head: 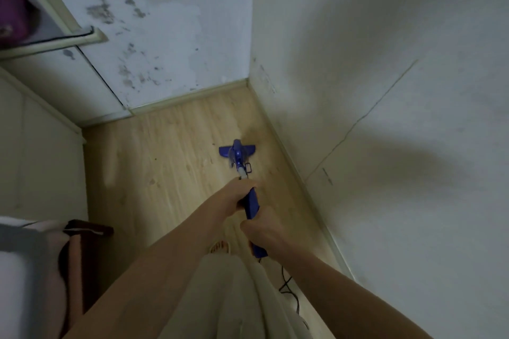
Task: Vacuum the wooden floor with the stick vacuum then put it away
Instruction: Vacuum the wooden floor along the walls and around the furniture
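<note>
Both hands are on the vacuum [249,195] here. The left hand [235,195] is wrapped around the blue handle up near where the pale tube starts, and the right hand [264,231] is curled around the handle lower down, closer to the body. So both are gripping it. The head [237,150] sits flat on the wood floor [165,162], near the right-hand wall [371,91] and not far off the corner.

What could go sideways from here:
- The cord [289,287] trails on the floor just behind the right hand, right beside the person's foot [220,246]. Step back without looking and it's a trip, or a yank on the plug.
- The head is close to the skirting [286,157] on the right. Push on at that angle and it'll probably knock or scrape the trim.
- There's a small dark speck [155,158] on the floor left of the head, easy to miss if the passes stay along the wall. It's pretty blurry, so it might just be a mark in the wood.

Counts: one vacuum, one head, one cord, two hands, one foot showing. On the left there's also one pile of bedding [27,270], hard to tell what exactly.
</note>
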The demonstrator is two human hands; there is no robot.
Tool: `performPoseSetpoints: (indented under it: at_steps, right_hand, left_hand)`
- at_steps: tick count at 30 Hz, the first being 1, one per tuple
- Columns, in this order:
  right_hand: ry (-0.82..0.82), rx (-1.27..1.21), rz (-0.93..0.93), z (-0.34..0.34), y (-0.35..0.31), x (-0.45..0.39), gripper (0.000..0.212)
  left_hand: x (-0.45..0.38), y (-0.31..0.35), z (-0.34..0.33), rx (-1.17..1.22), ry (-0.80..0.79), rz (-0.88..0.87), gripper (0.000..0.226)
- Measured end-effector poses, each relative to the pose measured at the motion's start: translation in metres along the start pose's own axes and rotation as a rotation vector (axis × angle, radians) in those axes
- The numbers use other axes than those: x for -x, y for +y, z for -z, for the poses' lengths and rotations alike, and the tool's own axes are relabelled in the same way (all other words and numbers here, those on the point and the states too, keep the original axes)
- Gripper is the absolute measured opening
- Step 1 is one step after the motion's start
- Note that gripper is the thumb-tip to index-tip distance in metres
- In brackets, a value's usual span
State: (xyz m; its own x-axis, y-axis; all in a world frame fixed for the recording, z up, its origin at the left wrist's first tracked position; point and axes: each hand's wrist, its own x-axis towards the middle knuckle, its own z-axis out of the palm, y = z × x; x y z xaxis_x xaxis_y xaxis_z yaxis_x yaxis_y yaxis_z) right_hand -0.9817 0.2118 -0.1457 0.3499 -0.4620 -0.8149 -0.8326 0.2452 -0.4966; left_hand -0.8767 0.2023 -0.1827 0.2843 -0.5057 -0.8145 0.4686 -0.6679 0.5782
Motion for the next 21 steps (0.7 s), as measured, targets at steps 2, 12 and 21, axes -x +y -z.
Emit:
performPoseSetpoints:
  at_steps: [2,12,21]
  right_hand:
    - [-0.01,0.034,0.015,0.0,0.022,0.024,0.024]
    - [-0.062,0.18,0.116,0.01,0.079,0.087,0.024]
    - [-0.022,0.073,0.104,-0.045,0.091,0.081,0.022]
  left_hand:
    - [0.023,-0.02,-0.012,0.005,0.018,0.022,0.018]
    - [0.072,-0.088,-0.027,0.176,0.044,0.098,0.005]
    - [0.075,-0.104,0.0,0.061,0.087,0.067,0.031]
